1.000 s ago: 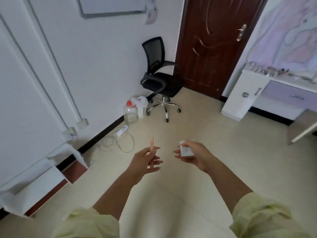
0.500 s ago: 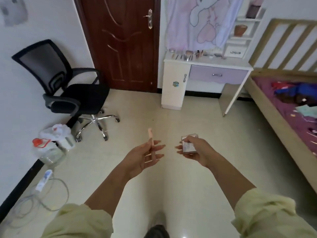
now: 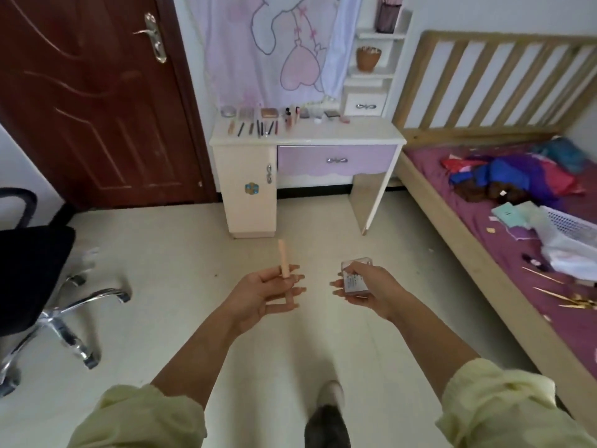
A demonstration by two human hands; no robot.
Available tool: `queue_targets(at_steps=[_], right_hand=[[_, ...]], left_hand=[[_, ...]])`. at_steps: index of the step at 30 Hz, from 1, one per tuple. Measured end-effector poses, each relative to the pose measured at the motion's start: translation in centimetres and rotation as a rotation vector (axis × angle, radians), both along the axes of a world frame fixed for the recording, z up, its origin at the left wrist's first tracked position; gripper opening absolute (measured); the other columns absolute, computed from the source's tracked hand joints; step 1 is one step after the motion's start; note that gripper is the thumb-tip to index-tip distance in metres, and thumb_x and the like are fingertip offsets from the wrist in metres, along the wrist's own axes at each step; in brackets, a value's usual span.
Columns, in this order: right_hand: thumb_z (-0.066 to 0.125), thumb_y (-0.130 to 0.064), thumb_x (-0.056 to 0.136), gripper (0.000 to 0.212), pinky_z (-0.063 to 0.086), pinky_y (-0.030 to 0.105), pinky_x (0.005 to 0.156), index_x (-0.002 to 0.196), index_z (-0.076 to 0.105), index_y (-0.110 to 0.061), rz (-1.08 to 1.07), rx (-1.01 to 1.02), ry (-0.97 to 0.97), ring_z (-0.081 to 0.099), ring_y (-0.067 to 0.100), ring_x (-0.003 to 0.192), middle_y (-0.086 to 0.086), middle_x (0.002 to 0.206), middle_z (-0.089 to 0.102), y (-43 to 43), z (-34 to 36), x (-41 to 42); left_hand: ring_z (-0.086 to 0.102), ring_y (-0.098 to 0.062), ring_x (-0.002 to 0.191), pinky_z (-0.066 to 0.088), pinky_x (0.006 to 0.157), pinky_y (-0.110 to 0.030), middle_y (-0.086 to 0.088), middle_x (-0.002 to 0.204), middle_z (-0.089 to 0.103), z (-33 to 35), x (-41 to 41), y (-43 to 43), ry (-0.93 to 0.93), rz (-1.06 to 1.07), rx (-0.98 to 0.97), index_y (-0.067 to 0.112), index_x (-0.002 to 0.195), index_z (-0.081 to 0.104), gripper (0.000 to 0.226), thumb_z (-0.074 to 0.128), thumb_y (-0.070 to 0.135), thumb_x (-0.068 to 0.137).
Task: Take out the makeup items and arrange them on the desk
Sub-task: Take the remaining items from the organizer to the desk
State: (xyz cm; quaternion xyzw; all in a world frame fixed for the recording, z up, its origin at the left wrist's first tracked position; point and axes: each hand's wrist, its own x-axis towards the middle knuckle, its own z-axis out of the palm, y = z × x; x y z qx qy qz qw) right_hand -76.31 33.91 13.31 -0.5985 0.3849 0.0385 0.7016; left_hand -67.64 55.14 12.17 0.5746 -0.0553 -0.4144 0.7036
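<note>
Head view: both forearms are held forward above the floor. A peach tube (image 3: 283, 258) is pinched in the left hand (image 3: 265, 294), palm up and fingers nearly straight. Its long axis is pointed to 12 o'clock, toward the desk (image 3: 339, 134). At the tube's 3 o'clock, a small clear box (image 3: 354, 279) is gripped by the curled fingers of the right hand (image 3: 371, 291).
</note>
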Motion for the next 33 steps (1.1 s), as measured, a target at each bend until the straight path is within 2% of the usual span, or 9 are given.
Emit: queue_targets(at_steps=[4,8,11,15,19,22,25,30,33], right_hand=[[0.055,-0.014,0.092,0.013,0.053,0.030,0.073,0.099,0.062,-0.006,-0.020,-0.014,-0.013,0.070,0.025,0.079,0.010,0.082,0.075,-8.6,-0.1,7.9],[0.055,-0.013,0.091,0.017,0.054,0.026,0.065,0.105,0.061,-0.005,-0.021,-0.030,-0.033,0.071,0.026,0.079,0.016,0.095,0.074,-17.3,1.0,16.0],[0.054,-0.012,0.090,0.017,0.053,0.025,0.060,0.105,0.060,-0.006,-0.041,-0.032,-0.043,0.071,0.024,0.073,0.015,0.092,0.074,-22.7,1.7,22.0],[0.056,-0.013,0.090,0.017,0.052,0.028,0.065,0.106,0.060,-0.006,-0.004,-0.017,-0.032,0.072,0.027,0.079,0.018,0.095,0.074,-27.8,1.3,29.6],[0.058,-0.014,0.090,0.013,0.052,0.029,0.067,0.100,0.061,-0.006,-0.028,-0.014,-0.020,0.072,0.029,0.082,0.017,0.094,0.074,-32.9,0.4,38.8],[0.056,-0.015,0.089,0.011,0.051,0.027,0.063,0.096,0.060,-0.008,-0.053,-0.006,-0.015,0.072,0.029,0.084,0.017,0.094,0.074,-36.3,-0.6,45.5],[0.056,-0.014,0.089,0.015,0.053,0.028,0.064,0.100,0.062,-0.007,-0.069,-0.012,-0.017,0.072,0.029,0.082,0.019,0.096,0.073,-39.3,-0.5,51.4],[0.055,-0.011,0.087,0.020,0.054,0.027,0.058,0.103,0.061,-0.001,-0.137,0.031,0.011,0.071,0.032,0.085,0.020,0.093,0.073,-43.9,-1.5,60.1],[0.054,-0.008,0.089,0.014,0.059,0.033,0.064,0.098,0.058,0.002,-0.161,0.063,0.028,0.069,0.031,0.081,0.022,0.088,0.071,-46.2,-3.0,64.4]], left_hand=[[0.067,-0.026,0.105,0.058,0.083,-0.039,-0.009,0.113,0.070,-0.8,8.5,-9.1,-0.029,-0.001,-0.006,0.010,0.115,0.065,0.034,0.061,-0.006,0.085],[0.068,-0.020,0.103,0.056,0.085,-0.035,-0.007,0.108,0.072,-0.5,16.2,-17.3,-0.096,0.013,0.020,0.010,0.107,0.069,0.030,0.063,-0.007,0.083],[0.069,-0.015,0.100,0.054,0.088,-0.031,-0.003,0.101,0.074,-0.2,22.1,-22.5,-0.128,0.046,0.047,0.010,0.103,0.070,0.028,0.063,-0.008,0.083],[0.069,-0.015,0.097,0.055,0.085,-0.024,-0.005,0.098,0.075,-0.4,29.6,-27.8,-0.140,0.071,0.068,0.004,0.105,0.069,0.027,0.066,-0.008,0.081],[0.068,-0.016,0.099,0.049,0.092,-0.030,-0.006,0.104,0.074,-0.8,38.9,-33.0,-0.169,0.050,0.107,0.007,0.104,0.072,0.027,0.069,-0.003,0.080],[0.069,-0.016,0.094,0.051,0.092,-0.032,-0.008,0.103,0.074,-1.6,46.1,-36.4,-0.149,0.072,0.115,0.003,0.107,0.071,0.028,0.066,-0.007,0.081],[0.070,-0.016,0.089,0.053,0.093,-0.036,-0.008,0.098,0.074,-1.4,52.9,-39.5,-0.161,0.087,0.126,0.004,0.102,0.072,0.027,0.068,-0.009,0.079],[0.069,-0.015,0.094,0.054,0.083,-0.025,-0.003,0.096,0.075,-1.9,62.0,-44.2,-0.240,0.124,0.234,0.008,0.096,0.075,0.021,0.076,0.002,0.077],[0.068,-0.014,0.089,0.052,0.074,-0.013,-0.006,0.096,0.075,-3.9,65.8,-46.9,-0.280,0.196,0.312,0.002,0.095,0.073,0.020,0.077,-0.001,0.075]])
